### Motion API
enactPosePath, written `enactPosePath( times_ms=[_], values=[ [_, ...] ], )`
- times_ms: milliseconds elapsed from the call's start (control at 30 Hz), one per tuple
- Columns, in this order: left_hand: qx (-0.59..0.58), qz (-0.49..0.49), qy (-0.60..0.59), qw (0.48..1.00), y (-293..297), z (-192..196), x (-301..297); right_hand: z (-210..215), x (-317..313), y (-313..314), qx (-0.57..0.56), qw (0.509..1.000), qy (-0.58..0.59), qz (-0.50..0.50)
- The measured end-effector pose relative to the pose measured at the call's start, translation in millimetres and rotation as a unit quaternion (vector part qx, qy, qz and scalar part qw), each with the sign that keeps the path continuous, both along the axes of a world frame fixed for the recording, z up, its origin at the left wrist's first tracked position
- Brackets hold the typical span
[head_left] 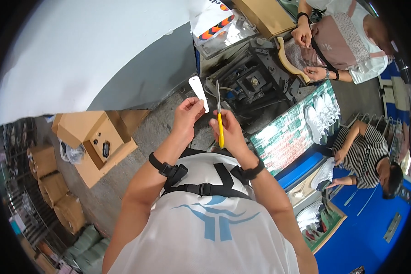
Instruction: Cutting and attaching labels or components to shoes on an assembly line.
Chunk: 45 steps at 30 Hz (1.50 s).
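My left hand (186, 119) pinches the lower end of a flat white strip (197, 89). The strip has a rounded far end with a small mark near its tip, and it tapers toward my fingers. To the right of it, my right hand (233, 132) is closed on a pair of yellow-handled scissors (220, 130). Their narrow blades point away from me and look nearly closed. A small gap separates the scissors from the strip. Both hands are held in front of my waist, above the grey floor.
A dark metal machine (255, 82) stands just beyond my right hand. White shoes (317, 119) sit on a green-and-red patterned surface (278, 139) at right. An open cardboard box (89, 160) lies to the left. Two co-workers (338, 43) (363, 153) work at the right side.
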<state>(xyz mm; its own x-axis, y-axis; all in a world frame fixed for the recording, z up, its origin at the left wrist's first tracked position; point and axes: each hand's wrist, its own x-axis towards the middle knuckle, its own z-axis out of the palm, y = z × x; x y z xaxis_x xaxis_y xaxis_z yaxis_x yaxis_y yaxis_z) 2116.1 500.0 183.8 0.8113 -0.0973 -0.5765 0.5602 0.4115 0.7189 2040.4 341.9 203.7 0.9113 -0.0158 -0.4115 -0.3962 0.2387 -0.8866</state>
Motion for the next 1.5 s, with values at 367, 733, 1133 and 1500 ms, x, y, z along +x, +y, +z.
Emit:
enactPosePath(
  times_ms=[367,733,1133,1500],
  values=[
    [-0.070,-0.051,-0.128,0.988,14,20,-49,16,28,-10,0.252,0.958,0.099,0.094],
    [0.022,-0.023,-0.186,0.982,21,30,-69,24,27,-1,0.169,0.982,0.008,0.081],
    [0.047,0.065,-0.081,0.994,32,37,-50,33,14,-4,-0.003,0.983,-0.033,0.180],
    [0.097,0.010,-0.037,0.994,41,44,-20,32,8,-10,-0.062,0.961,-0.002,0.270]
  ],
)
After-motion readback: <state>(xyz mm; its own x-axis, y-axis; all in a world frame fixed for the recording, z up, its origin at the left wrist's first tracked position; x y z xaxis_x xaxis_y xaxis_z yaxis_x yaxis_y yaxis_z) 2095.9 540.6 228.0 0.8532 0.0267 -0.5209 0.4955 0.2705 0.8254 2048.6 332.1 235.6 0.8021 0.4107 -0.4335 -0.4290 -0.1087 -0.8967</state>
